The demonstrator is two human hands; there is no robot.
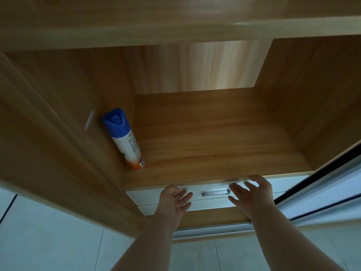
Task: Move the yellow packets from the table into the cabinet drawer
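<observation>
A white drawer front (197, 202) with a metal bar handle (215, 192) sits shut below a wooden cabinet shelf (214, 137). My left hand (174, 200) is spread flat just left of the handle, its fingers apart and holding nothing. My right hand (254, 194) hovers just right of the handle near the shelf's front edge, also with fingers apart and nothing in it. No yellow packets and no table are in view.
A spray can (125, 139) with a blue cap stands on the left of the shelf, against the cabinet's side wall. A wooden door (58, 153) hangs open at the left. A sliding door with a dark frame (322, 192) is at the right. Pale tiled floor lies below.
</observation>
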